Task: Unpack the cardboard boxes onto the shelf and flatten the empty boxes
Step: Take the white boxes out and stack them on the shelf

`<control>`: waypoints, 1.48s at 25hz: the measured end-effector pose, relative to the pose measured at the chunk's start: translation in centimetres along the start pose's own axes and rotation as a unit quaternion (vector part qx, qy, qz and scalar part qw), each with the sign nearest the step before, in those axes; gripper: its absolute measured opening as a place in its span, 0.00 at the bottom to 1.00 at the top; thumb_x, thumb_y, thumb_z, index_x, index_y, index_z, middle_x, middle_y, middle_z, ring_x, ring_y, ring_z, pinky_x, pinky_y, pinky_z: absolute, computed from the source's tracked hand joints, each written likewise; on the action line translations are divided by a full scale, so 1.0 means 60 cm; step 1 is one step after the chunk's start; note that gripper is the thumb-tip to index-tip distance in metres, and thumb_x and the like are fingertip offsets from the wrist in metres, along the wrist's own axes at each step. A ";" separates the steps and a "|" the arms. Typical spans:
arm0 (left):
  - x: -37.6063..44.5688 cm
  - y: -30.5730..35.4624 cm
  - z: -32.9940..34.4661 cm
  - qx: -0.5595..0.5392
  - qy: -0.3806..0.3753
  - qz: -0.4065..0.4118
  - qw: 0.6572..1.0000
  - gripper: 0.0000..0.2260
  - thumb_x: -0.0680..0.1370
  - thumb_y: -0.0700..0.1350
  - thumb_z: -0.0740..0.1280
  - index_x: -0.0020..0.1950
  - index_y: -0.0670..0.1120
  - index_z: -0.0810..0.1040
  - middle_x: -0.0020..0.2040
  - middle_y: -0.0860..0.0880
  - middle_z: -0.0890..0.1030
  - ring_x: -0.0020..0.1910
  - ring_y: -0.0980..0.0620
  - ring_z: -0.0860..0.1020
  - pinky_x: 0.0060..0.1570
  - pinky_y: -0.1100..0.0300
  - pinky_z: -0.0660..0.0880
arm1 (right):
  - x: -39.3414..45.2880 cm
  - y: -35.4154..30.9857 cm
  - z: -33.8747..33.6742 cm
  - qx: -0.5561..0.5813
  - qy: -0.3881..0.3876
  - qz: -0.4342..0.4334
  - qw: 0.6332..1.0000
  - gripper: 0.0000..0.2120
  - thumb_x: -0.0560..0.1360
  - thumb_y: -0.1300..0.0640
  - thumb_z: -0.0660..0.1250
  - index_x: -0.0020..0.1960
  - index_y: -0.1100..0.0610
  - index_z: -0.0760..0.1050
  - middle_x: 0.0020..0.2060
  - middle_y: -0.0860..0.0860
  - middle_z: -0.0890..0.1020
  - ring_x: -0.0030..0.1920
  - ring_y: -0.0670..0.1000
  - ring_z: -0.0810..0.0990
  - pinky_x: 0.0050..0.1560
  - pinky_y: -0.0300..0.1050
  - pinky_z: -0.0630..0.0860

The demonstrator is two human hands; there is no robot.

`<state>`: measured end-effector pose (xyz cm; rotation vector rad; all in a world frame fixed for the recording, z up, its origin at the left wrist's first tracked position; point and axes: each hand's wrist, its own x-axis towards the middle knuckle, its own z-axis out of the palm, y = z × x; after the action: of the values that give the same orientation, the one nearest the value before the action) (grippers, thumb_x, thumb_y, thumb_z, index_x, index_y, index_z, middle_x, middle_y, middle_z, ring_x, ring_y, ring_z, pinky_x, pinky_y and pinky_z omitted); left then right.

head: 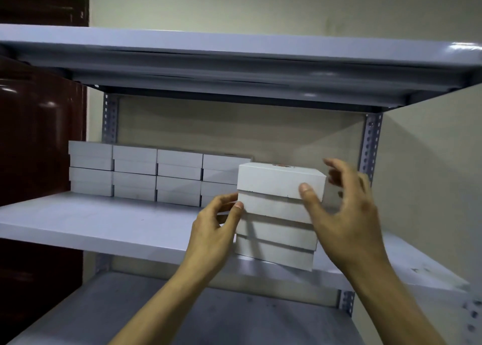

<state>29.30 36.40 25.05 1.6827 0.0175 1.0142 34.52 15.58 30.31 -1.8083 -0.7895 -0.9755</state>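
Shelving step: our left hand [217, 220] pinches the white stack [279, 214] at the shelf [104, 222] front; right hand [344, 209] spread, thumb touching. Next, push it back beside the stored rows [156, 172].

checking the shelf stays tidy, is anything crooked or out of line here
Yes. The stack of white boxes between the left hand and right hand sits at the middle shelf's front edge, tilted and unevenly stepped, ahead of the neat back rows. Nothing looks damaged.
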 end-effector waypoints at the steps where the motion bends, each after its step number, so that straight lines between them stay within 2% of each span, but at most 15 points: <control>1: 0.001 -0.001 -0.001 0.004 0.005 -0.004 1.000 0.07 0.81 0.52 0.67 0.57 0.55 0.82 0.50 0.58 0.85 0.53 0.57 0.82 0.57 0.48 0.80 | -0.011 0.011 -0.003 0.041 -0.004 0.067 0.997 0.30 0.73 0.33 0.64 0.71 0.45 0.67 0.62 0.46 0.73 0.60 0.47 0.75 0.59 0.49 0.77; 2: 0.003 -0.001 -0.003 0.008 0.011 -0.008 1.000 0.07 0.80 0.52 0.68 0.55 0.54 0.84 0.49 0.59 0.86 0.52 0.58 0.83 0.57 0.48 0.80 | -0.021 0.020 -0.003 0.065 -0.026 0.116 0.991 0.31 0.70 0.32 0.64 0.69 0.46 0.68 0.60 0.46 0.76 0.59 0.48 0.77 0.58 0.48 0.78; 3: 0.005 -0.001 -0.004 0.011 0.017 -0.012 1.000 0.07 0.80 0.52 0.68 0.53 0.53 0.85 0.48 0.59 0.86 0.51 0.58 0.83 0.56 0.48 0.81 | -0.030 0.027 -0.002 0.073 -0.053 0.141 0.986 0.31 0.69 0.32 0.64 0.66 0.46 0.71 0.58 0.45 0.79 0.58 0.46 0.79 0.55 0.42 0.78; 5: 0.009 -0.002 -0.005 0.012 0.023 -0.016 1.000 0.06 0.80 0.51 0.69 0.50 0.53 0.85 0.46 0.58 0.86 0.49 0.57 0.84 0.55 0.48 0.81 | -0.044 0.033 0.002 0.079 -0.080 0.146 0.983 0.23 0.70 0.34 0.67 0.61 0.45 0.77 0.53 0.40 0.82 0.55 0.39 0.80 0.48 0.30 0.73; 10: 0.005 -0.002 -0.006 0.011 0.036 -0.009 0.999 0.03 0.78 0.51 0.72 0.49 0.55 0.86 0.43 0.59 0.86 0.45 0.58 0.85 0.53 0.49 0.82 | -0.045 0.049 0.003 0.118 -0.059 0.162 0.978 0.07 0.73 0.46 0.75 0.50 0.43 0.81 0.45 0.37 0.85 0.47 0.34 0.82 0.50 0.33 0.78; 13: 0.004 -0.004 -0.004 -0.002 0.045 -0.016 0.999 0.02 0.77 0.50 0.73 0.48 0.56 0.86 0.43 0.58 0.87 0.43 0.58 0.85 0.54 0.51 0.82 | -0.041 0.062 0.003 0.157 -0.068 0.176 0.969 0.07 0.73 0.52 0.76 0.51 0.48 0.83 0.44 0.40 0.86 0.45 0.34 0.83 0.43 0.25 0.76; 15: 0.005 -0.003 -0.001 -0.006 0.042 -0.021 0.999 0.02 0.77 0.50 0.73 0.47 0.55 0.86 0.42 0.57 0.87 0.43 0.57 0.86 0.54 0.51 0.81 | -0.036 0.068 0.003 0.163 -0.077 0.180 0.967 0.08 0.73 0.53 0.76 0.52 0.50 0.83 0.45 0.40 0.86 0.45 0.34 0.83 0.42 0.23 0.74; 18: 0.011 -0.002 0.003 -0.006 0.033 -0.027 0.999 0.03 0.77 0.50 0.74 0.48 0.53 0.87 0.41 0.57 0.87 0.42 0.57 0.86 0.54 0.53 0.81 | -0.027 0.079 -0.001 0.149 -0.101 0.179 0.967 0.07 0.75 0.52 0.74 0.52 0.47 0.82 0.44 0.38 0.85 0.45 0.34 0.83 0.43 0.26 0.76; 22: 0.032 -0.009 0.009 -0.012 0.007 -0.035 0.999 0.06 0.77 0.49 0.74 0.51 0.49 0.87 0.42 0.54 0.87 0.43 0.55 0.86 0.52 0.57 0.81 | -0.009 0.085 -0.002 0.082 -0.125 0.169 0.974 0.09 0.75 0.50 0.74 0.44 0.36 0.78 0.38 0.33 0.83 0.42 0.38 0.83 0.48 0.39 0.78; 25: 0.057 -0.019 0.015 0.000 -0.008 -0.042 0.999 0.08 0.76 0.48 0.74 0.52 0.46 0.87 0.41 0.53 0.87 0.43 0.55 0.86 0.50 0.60 0.82 | 0.010 0.105 0.011 0.052 -0.126 0.179 0.974 0.05 0.76 0.50 0.73 0.50 0.42 0.83 0.39 0.36 0.83 0.43 0.40 0.84 0.52 0.43 0.79; 27: 0.075 -0.027 0.020 0.021 -0.010 -0.038 0.999 0.07 0.77 0.48 0.74 0.51 0.46 0.87 0.41 0.54 0.87 0.42 0.56 0.86 0.49 0.61 0.82 | 0.023 0.121 0.021 0.038 -0.145 0.180 0.972 0.09 0.76 0.51 0.73 0.55 0.48 0.84 0.41 0.36 0.83 0.45 0.40 0.83 0.51 0.40 0.77; 29: 0.092 -0.035 0.023 0.039 -0.013 -0.033 0.999 0.07 0.78 0.48 0.73 0.51 0.47 0.87 0.41 0.54 0.87 0.42 0.56 0.86 0.49 0.60 0.82 | 0.037 0.135 0.033 0.023 -0.162 0.182 0.970 0.09 0.76 0.51 0.74 0.56 0.48 0.84 0.41 0.37 0.84 0.45 0.40 0.83 0.48 0.36 0.76; 32: 0.117 -0.046 0.033 0.059 -0.010 -0.034 0.998 0.08 0.78 0.46 0.73 0.53 0.44 0.87 0.43 0.52 0.87 0.41 0.55 0.86 0.48 0.61 0.82 | 0.061 0.144 0.052 -0.020 -0.171 0.201 0.964 0.03 0.77 0.49 0.73 0.48 0.48 0.82 0.37 0.41 0.85 0.42 0.44 0.83 0.45 0.41 0.79; 34: 0.136 -0.055 0.042 0.079 -0.013 -0.040 0.996 0.08 0.78 0.46 0.73 0.54 0.43 0.87 0.44 0.51 0.87 0.41 0.55 0.86 0.48 0.59 0.83 | 0.077 0.150 0.065 -0.053 -0.176 0.220 0.958 0.09 0.77 0.47 0.72 0.40 0.49 0.81 0.32 0.44 0.85 0.40 0.48 0.84 0.47 0.49 0.82; 37: 0.163 -0.066 0.055 0.114 -0.007 -0.043 0.992 0.07 0.78 0.45 0.73 0.52 0.43 0.87 0.41 0.51 0.87 0.39 0.54 0.86 0.48 0.55 0.84 | 0.098 0.161 0.081 -0.089 -0.189 0.211 0.955 0.13 0.78 0.48 0.71 0.37 0.53 0.82 0.27 0.45 0.84 0.34 0.46 0.85 0.45 0.51 0.84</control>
<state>39.37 40.10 27.73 1.8797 0.2030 0.9635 46.75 16.97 30.11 -2.2415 -0.5119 -0.4373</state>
